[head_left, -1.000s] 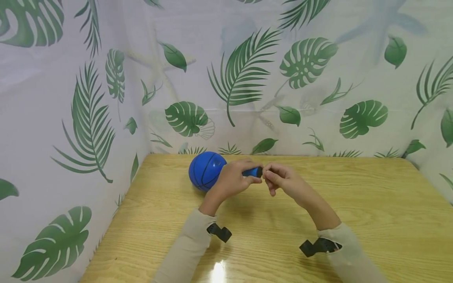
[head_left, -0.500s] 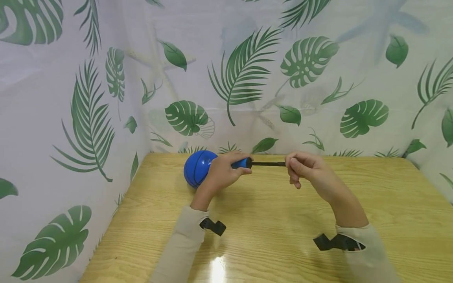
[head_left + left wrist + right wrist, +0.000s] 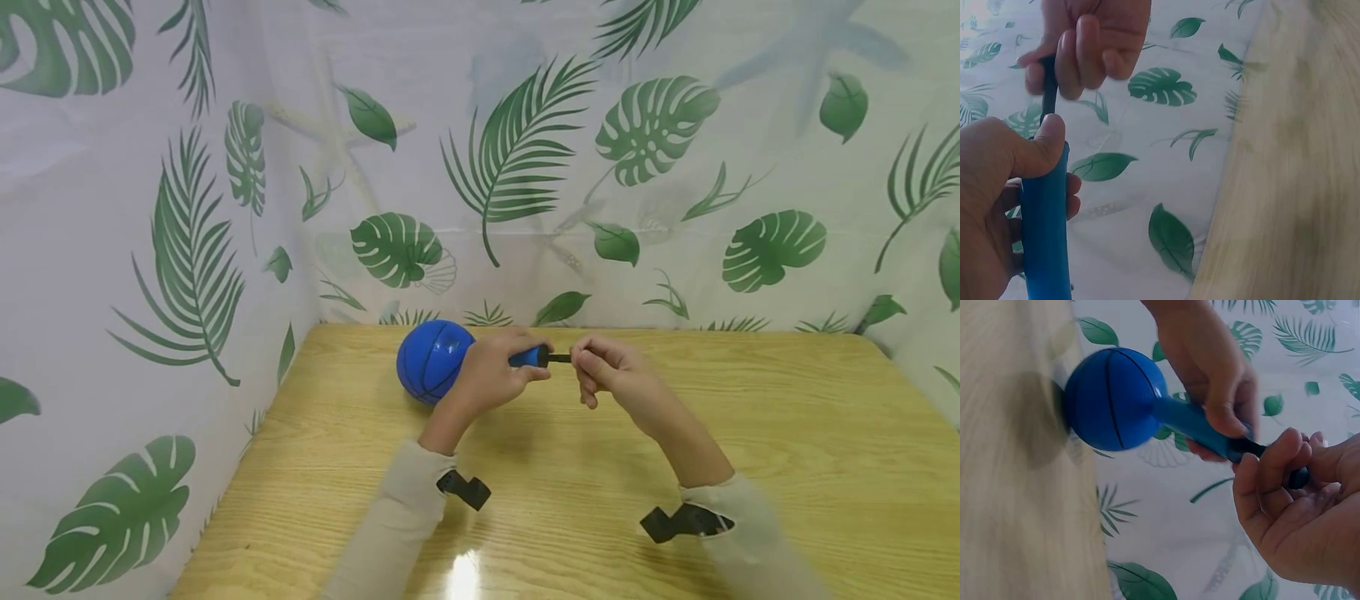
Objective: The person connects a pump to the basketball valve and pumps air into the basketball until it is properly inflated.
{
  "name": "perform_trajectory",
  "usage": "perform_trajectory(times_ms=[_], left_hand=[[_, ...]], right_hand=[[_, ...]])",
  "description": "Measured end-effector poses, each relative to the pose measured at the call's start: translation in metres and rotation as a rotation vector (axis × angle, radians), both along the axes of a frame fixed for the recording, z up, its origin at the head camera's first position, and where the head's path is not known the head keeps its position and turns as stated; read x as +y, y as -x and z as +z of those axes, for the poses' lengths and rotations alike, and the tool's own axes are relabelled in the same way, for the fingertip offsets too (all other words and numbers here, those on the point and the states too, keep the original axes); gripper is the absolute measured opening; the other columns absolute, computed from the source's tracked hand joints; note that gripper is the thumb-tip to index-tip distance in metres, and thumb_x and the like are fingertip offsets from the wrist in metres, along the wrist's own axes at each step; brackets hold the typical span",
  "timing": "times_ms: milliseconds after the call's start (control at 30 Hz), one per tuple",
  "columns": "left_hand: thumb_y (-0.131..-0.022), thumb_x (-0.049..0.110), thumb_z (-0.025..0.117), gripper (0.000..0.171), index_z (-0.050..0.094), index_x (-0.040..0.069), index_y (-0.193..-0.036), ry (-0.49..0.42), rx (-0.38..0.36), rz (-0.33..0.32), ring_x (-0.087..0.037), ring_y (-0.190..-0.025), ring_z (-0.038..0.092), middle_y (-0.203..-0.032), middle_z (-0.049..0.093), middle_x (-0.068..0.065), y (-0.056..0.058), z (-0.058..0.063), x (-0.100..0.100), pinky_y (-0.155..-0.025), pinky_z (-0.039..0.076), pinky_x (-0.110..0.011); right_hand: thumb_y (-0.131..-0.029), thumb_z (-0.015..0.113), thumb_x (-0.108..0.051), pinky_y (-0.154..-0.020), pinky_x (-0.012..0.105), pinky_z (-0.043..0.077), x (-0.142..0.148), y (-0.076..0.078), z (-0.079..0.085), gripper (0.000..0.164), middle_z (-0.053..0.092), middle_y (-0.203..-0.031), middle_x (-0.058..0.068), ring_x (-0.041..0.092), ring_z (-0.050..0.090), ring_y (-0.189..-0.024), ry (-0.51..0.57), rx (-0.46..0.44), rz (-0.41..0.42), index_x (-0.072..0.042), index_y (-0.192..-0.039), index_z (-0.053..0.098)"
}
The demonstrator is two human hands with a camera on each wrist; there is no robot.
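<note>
A small blue ball with black basketball lines [image 3: 427, 362] is at the left of the hands. From it a blue hand pump [image 3: 1045, 231] extends to the right, its tip meeting the ball in the right wrist view. My left hand [image 3: 491, 367] grips the pump's blue barrel, thumb near the black-capped end. With curled fingers my right hand [image 3: 618, 379] pinches the black end of the pump's rod [image 3: 559, 358]. A short length of rod shows between the two hands. The exact spot where the pump enters the ball is hidden from the head view by my left hand.
The wooden table [image 3: 600, 517] lies beneath the hands. A white cloth with green leaf prints [image 3: 525, 167] stands behind it and along the left side. Black wrist straps with small cameras [image 3: 686, 523] sit on both sleeves.
The right hand pulled the rod out to the right, then pushed it most of the way back toward the barrel. Ball, pump and left hand shifted slightly left, then back right.
</note>
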State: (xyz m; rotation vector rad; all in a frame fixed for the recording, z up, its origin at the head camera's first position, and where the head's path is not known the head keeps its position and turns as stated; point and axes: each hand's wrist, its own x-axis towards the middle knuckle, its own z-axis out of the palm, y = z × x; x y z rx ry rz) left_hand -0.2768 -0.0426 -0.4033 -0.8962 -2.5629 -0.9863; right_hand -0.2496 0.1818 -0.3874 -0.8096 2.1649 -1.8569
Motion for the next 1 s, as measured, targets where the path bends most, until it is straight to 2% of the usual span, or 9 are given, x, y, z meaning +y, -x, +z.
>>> perform_trajectory(times_ms=[233,367,533,700,833,1000], left_hand=[[-0.094,0.023,0.075,0.035,0.072,0.012,-0.127,0.037,-0.003,-0.032,-0.018,-0.086,0.065,-0.111,0.074,-0.004,-0.007,-0.001,0.007,-0.07,0.048,-0.026],[-0.095,0.024,0.074,0.038,0.07,0.013,-0.131,0.028,-0.056,-0.034,-0.017,-0.096,0.067,-0.117,0.073,-0.003,-0.006,-0.002,0.005,-0.077,0.052,-0.027],[-0.095,0.026,0.074,0.039,0.069,0.017,-0.133,0.011,-0.127,-0.057,-0.017,-0.105,0.068,-0.123,0.071,-0.001,-0.004,-0.003,0.0,-0.087,0.055,-0.031],[-0.094,0.03,0.075,0.038,0.071,0.021,-0.13,-0.021,-0.173,-0.05,-0.019,-0.115,0.068,-0.129,0.07,0.0,0.0,-0.001,-0.007,-0.095,0.056,-0.036],[-0.092,0.028,0.078,0.038,0.071,0.023,-0.129,-0.058,-0.2,0.003,-0.021,-0.125,0.065,-0.135,0.068,0.001,0.003,0.004,-0.015,-0.1,0.055,-0.04],[-0.092,0.026,0.077,0.04,0.07,0.025,-0.132,-0.086,-0.236,0.043,-0.025,-0.136,0.057,-0.141,0.064,-0.002,0.003,0.01,-0.022,-0.107,0.05,-0.044]], right_hand=[[-0.111,0.041,-0.019,-0.059,0.029,0.053,-0.017,-0.001,-0.012,0.03,0.045,-0.073,0.001,0.014,0.049,-0.058,0.013,-0.036,0.013,0.007,-0.102,0.05],[-0.111,0.042,-0.02,-0.059,0.029,0.052,-0.017,-0.001,-0.012,0.029,0.046,-0.074,0.001,0.012,0.048,-0.06,-0.003,-0.047,0.005,0.007,-0.104,0.051],[-0.111,0.043,-0.021,-0.059,0.03,0.053,-0.013,0.0,-0.009,0.028,0.048,-0.077,0.002,0.012,0.047,-0.062,-0.044,-0.07,0.034,0.005,-0.107,0.052],[-0.11,0.046,-0.024,-0.06,0.031,0.054,-0.003,-0.001,0.001,0.022,0.049,-0.077,0.001,0.014,0.051,-0.061,-0.079,-0.075,0.053,-0.006,-0.104,0.058],[-0.11,0.046,-0.021,-0.059,0.031,0.054,0.012,-0.004,0.014,0.018,0.049,-0.075,-0.001,0.014,0.051,-0.059,-0.062,-0.024,0.067,-0.013,-0.099,0.059],[-0.11,0.043,-0.01,-0.053,0.031,0.051,0.03,-0.01,0.03,0.021,0.049,-0.073,0.0,0.018,0.047,-0.06,0.01,0.073,0.099,-0.009,-0.097,0.059]])
